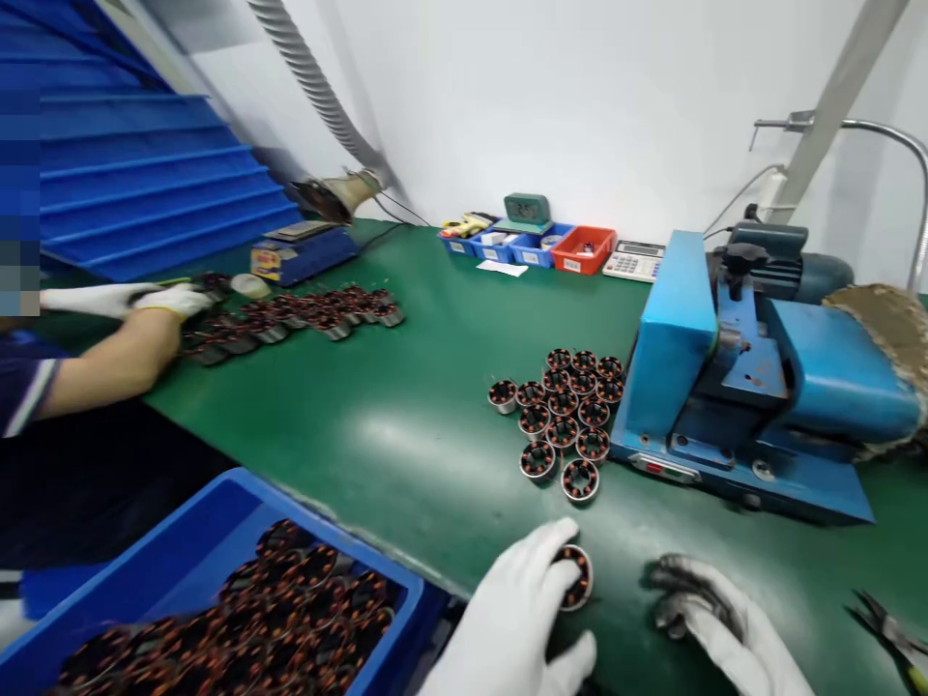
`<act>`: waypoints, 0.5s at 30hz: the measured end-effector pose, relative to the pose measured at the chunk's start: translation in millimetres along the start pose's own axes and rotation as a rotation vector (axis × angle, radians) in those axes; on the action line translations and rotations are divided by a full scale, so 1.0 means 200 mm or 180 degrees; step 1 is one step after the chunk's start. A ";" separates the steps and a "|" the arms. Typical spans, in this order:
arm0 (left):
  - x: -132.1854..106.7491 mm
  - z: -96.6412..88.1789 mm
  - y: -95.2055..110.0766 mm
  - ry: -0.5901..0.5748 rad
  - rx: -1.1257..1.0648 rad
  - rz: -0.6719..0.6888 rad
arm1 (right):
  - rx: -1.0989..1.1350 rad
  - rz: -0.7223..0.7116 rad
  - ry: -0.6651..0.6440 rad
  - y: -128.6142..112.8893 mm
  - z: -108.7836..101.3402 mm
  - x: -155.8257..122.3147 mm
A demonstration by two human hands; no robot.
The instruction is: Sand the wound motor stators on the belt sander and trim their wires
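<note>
My left hand (518, 614), in a white glove, has its fingers on a ring-shaped motor stator (586, 580) with copper windings, near the table's front edge. The fingers hide the stator's left part; the thumb sits lower, a little apart from it. To the right, my right hand (714, 614) hovers over the green table (435, 483), its glove fingertips blackened. Its fingers are loosely curled and apart, with nothing visible in them. Just beyond my hands stands a group of several similar stators (562, 432), wound faces up.
A blue machine (674, 338) with a motor stands right, pliers (888, 628) at the right edge. A blue crate (239, 483) of stators sits front left. Beyond it, a co-worker's gloved hands (174, 300) are by more stators (290, 319). Small bins (533, 251) and a calculator (634, 261) line the wall.
</note>
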State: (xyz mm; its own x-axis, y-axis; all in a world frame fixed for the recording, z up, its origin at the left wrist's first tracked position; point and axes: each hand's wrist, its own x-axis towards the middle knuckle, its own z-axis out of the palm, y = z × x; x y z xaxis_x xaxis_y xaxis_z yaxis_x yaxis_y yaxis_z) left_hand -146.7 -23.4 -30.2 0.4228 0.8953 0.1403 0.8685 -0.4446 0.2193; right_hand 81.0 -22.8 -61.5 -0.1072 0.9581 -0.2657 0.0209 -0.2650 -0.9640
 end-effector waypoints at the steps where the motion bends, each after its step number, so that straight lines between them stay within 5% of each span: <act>1: 0.02 0.04 0.06 0.0020 -0.0138 0.0133 | 0.0015 0.0056 -0.0089 -0.01 -0.02 0.00; 4: 0.10 0.19 0.22 0.0176 -0.0546 0.0397 | -0.0157 0.0111 -0.0343 -0.01 -0.11 0.01; 8: 0.23 0.32 0.34 0.0753 -0.0639 0.0348 | -0.1102 -0.0036 0.0066 -0.05 -0.24 0.01; 15: 0.40 0.30 0.36 0.0175 -0.1505 0.0412 | -0.2230 -0.0457 0.0219 -0.11 -0.25 0.00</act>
State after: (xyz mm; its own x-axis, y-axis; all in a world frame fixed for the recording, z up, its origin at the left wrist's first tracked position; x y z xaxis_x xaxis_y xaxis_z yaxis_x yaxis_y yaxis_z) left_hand -35.3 18.2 -60.8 0.4942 0.8346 0.2433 0.5918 -0.5280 0.6091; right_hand 130.7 -10.8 -41.0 -0.0944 0.9890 -0.1136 0.6469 -0.0258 -0.7621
